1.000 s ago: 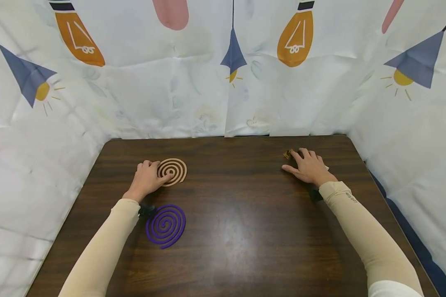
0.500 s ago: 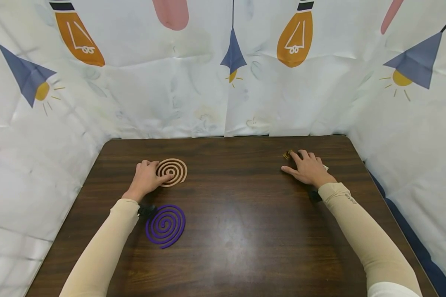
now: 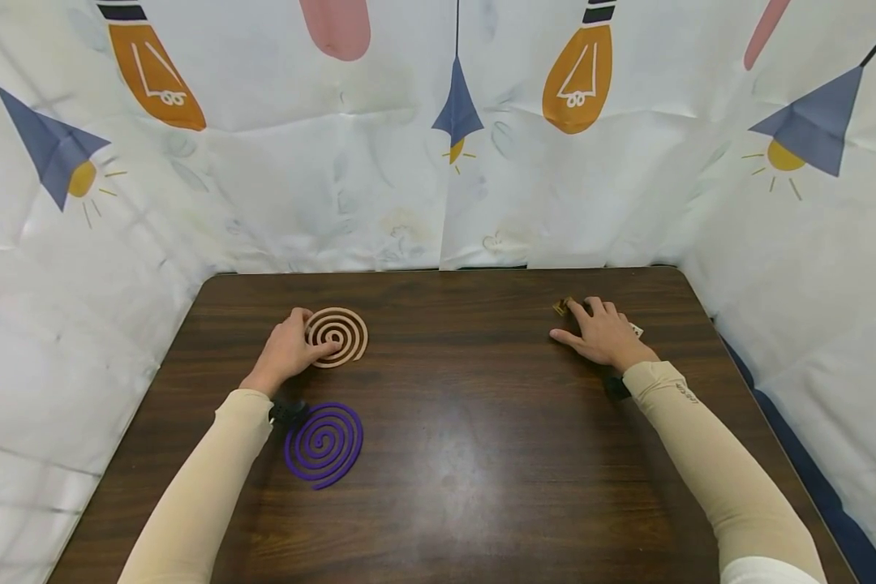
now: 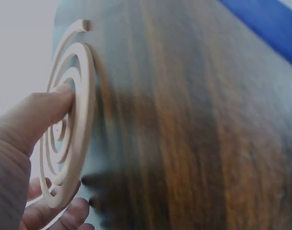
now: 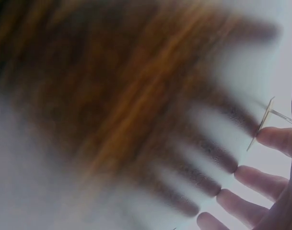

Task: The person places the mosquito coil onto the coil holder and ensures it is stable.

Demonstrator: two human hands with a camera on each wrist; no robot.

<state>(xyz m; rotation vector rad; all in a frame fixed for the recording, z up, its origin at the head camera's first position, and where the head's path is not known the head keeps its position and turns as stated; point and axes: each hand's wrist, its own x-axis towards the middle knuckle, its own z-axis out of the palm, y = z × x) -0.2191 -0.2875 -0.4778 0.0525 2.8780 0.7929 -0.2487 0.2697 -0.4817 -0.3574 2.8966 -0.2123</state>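
Note:
My left hand [image 3: 285,353] pinches a beige mosquito coil [image 3: 355,324], its thumb on the upper face near the centre. In the left wrist view the coil [image 4: 81,134] is tilted, with the other fingers [image 4: 74,213] under its lower edge. A purple mosquito coil [image 3: 356,438] lies flat nearer to me, beside the left wrist. My right hand [image 3: 604,334] rests its spread fingertips on the table at the far right. Its index fingertip is at a small gold-coloured metal piece [image 3: 560,307], seen in the right wrist view as a thin bent metal strip [image 5: 264,122].
The dark wooden table [image 3: 453,389] runs back to a white curtain [image 3: 394,195] printed with lamps and bulbs, which also closes both sides. A small pale piece [image 3: 637,329] shows behind the right hand, mostly hidden by it.
The left fingers have slid further under the beige coil, and its far edge has risen slightly. The right hand stays almost still at the metal piece.

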